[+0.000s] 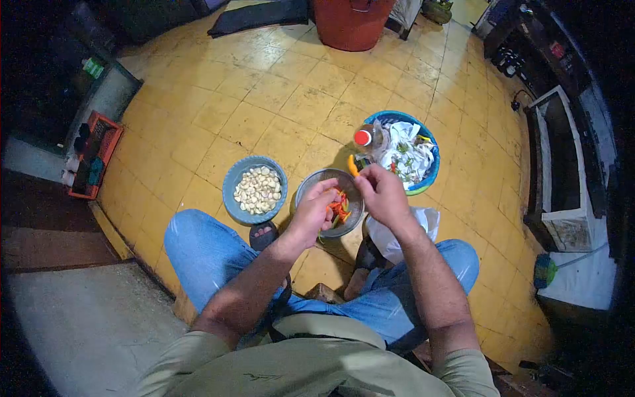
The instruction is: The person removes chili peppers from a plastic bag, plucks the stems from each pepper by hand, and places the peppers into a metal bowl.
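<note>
The right hand (385,195) is closed in a pinch, thumb and fingers together on an orange pepper (352,165), which pokes up just past the fingertips. It is held off the floor, between the metal strainer bowl (358,210) and the blue basket (434,157). The left hand (313,215) is over the near left part of the strainer bowl, fingers loosely curled; from where I'm standing I can't tell whether it grips anything. Under and beside those fingers, red, orange and greenish pepper pieces (341,210) lie in the bowl.

Just left of the strainer bowl sits a grey-blue basin (229,192) with a heap of pale, rounded cloves (258,189), like peeled garlic. On the other side, beyond the right hand, the blue basket is full of crumpled white plastic (405,149) with green scraps on it, and a clear bottle with a red cap (362,137) leans at its left edge. A white bag (424,222) lies near the person's right knee (460,261).

All of it is on the yellow tiled floor (198,142). Farther out, a big red bucket (350,26) stands beside a dark mat (258,20), and an orange crate (111,153) is against the left side of the room.
</note>
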Action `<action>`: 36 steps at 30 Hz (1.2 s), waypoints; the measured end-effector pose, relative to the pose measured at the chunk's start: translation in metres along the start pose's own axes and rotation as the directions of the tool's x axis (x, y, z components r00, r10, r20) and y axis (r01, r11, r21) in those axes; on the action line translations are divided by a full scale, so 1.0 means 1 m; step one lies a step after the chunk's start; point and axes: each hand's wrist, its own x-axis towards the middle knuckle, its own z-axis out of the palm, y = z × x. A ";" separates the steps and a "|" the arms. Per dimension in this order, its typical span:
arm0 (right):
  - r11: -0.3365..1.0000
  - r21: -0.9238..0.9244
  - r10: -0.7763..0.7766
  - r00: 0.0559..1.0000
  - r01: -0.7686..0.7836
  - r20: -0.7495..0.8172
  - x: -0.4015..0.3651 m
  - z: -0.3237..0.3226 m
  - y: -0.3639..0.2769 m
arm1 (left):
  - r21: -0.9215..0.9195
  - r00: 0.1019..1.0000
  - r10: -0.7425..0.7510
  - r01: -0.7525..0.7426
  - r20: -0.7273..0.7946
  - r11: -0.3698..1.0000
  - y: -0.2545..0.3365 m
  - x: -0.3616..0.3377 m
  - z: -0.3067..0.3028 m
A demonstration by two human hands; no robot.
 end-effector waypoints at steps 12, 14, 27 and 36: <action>0.989 -0.149 0.007 0.996 0.006 0.091 -0.003 -0.010 -0.006 | -0.038 0.999 0.038 -0.036 0.040 0.999 -0.001 0.001 0.003; 0.978 -0.196 -0.043 0.987 0.074 0.157 -0.005 -0.007 -0.009 | -0.005 0.998 0.056 -0.056 0.041 0.998 -0.005 0.003 0.000; 0.913 -0.212 -0.305 0.928 0.349 0.214 0.001 -0.017 -0.005 | -0.158 0.990 -0.097 0.113 0.105 0.981 0.003 -0.001 -0.001; 0.943 -0.322 -0.110 0.993 0.091 -0.042 0.017 -0.060 0.019 | -0.097 0.984 -0.174 0.176 0.027 0.980 -0.008 0.007 -0.008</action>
